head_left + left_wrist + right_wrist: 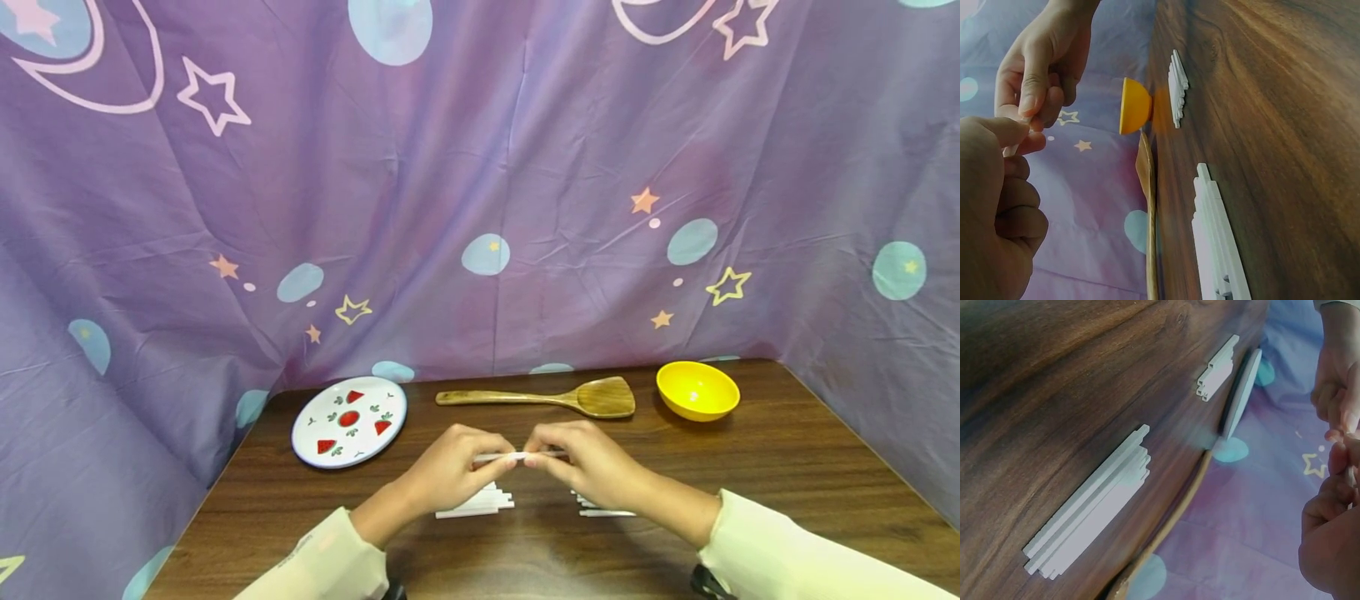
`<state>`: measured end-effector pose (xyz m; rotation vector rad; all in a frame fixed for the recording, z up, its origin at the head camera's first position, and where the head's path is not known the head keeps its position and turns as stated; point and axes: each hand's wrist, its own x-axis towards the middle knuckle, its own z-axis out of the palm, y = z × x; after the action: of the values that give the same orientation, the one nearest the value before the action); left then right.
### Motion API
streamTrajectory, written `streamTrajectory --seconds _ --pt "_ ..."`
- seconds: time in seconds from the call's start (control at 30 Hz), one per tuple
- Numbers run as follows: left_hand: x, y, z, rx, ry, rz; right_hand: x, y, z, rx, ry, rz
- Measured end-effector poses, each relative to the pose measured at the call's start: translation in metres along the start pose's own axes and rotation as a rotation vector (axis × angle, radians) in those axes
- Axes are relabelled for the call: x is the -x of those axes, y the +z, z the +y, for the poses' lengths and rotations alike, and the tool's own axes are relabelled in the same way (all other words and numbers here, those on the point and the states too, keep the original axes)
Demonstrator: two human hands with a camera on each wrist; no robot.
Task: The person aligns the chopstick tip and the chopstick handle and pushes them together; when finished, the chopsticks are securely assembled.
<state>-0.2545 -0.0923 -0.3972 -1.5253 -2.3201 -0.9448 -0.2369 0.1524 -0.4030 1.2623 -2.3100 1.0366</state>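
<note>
Left hand (457, 467) pinched slim white stick (517, 456), lower center of frame; right hand (596, 467) pinched it too.
Hands sat close together. Step looked like fitting or breaking, couldn't tell which; next move probably called for steady grip, good alignment. Stick looked roughly straight, partly hidden.

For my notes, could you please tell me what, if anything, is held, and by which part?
The left hand and right hand pinch a slim white stick, possibly two pieces, near its middle.
</note>
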Motion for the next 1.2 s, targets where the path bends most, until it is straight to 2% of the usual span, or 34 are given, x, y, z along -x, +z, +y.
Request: streamTrajectory --seconds 0.23,0.47,0.6,0.77,0.97,1.1,1.2 --pt "0.007 -0.001 0.004 0.032 -0.120 -0.015 -0.002 0.001 0.002 -0.046 0.053 -0.030" --pt "0.014 -0.001 0.004 0.112 -0.221 0.032 -0.005 -0.004 0.002 -0.147 0.227 -0.021" --pt "0.018 -0.002 0.006 0.176 -0.279 0.044 -0.008 -0.008 0.005 -0.264 0.347 0.005" --pt "0.020 -0.001 0.009 0.325 -0.340 0.003 -0.012 -0.010 0.010 -0.458 0.470 0.078" --pt "0.017 0.004 0.015 0.422 -0.412 0.011 -0.020 -0.004 0.011 -0.617 0.485 0.162" --pt "0.017 0.005 0.020 0.470 -0.458 0.035 -0.026 0.000 0.009 -0.647 0.494 0.190" --pt "0.018 0.007 0.021 0.497 -0.451 0.048 -0.028 0.003 0.008 -0.656 0.503 0.187"
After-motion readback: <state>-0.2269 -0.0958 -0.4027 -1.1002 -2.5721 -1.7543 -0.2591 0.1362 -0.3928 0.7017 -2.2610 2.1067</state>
